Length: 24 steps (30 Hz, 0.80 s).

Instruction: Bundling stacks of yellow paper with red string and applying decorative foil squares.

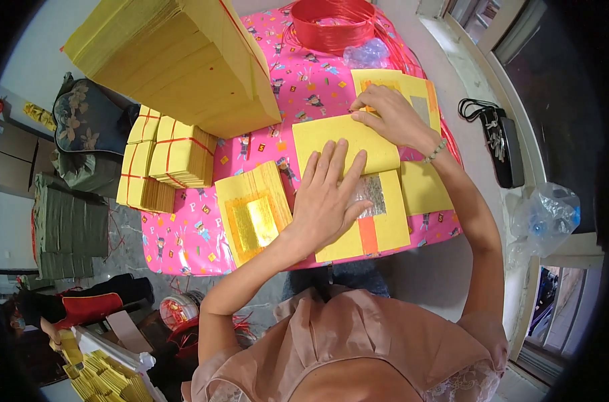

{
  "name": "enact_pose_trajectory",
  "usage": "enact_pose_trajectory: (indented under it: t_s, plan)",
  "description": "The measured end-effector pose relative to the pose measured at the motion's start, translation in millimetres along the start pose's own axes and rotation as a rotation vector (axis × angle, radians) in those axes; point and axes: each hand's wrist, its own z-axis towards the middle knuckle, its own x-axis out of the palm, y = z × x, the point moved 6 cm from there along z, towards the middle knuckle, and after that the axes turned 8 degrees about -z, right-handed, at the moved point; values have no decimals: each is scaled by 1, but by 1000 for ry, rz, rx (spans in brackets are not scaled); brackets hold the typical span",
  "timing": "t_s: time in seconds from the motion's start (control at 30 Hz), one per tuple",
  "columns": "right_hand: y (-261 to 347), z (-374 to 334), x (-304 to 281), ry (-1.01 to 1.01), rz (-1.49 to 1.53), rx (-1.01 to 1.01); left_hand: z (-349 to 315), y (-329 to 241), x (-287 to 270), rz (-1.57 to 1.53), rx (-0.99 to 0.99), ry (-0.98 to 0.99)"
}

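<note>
My left hand (330, 204) lies flat with its fingers spread. Under it are a plain yellow folded paper flap (378, 151) and a yellow sheet with a silver square and an orange strip (389, 234). At the flap's far edge, my right hand (395, 114) has its fingers bent and its thumb close to them, pinching the paper there; the exact grip is partly hidden. Beyond that hand are more yellow sheets with orange and silver patches (421, 90). To the left of my left hand rests a stack of yellow paper with a gold square (254, 221).
A tall yellow paper block (184, 74) and red-tied bundles (177, 154) stand at left on the pink tablecloth (184, 241). Red cord coils (331, 27) lie at the back beside crumpled clear plastic (366, 53). A black pouch with keys (498, 144) is at right. Another person's hand (50, 328) shows lower left.
</note>
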Motion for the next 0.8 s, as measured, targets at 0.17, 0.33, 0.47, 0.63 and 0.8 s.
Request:
enact_pose_trajectory:
  t_s: [0.17,0.33,0.47,0.63,0.8]
  plan:
    - [12,14,14,77,224,-12,2,2,0,-5,-7,9]
    - [15,18,27,185,235,-37,6,6,3,0,-13,32]
    - [16,18,27,213,237,-44,5,7,3,-7,-6,35]
    - [18,18,29,181,248,-56,3,9,5,-32,-20,46]
    - [17,15,31,159,252,-57,3,10,8,-32,-20,57]
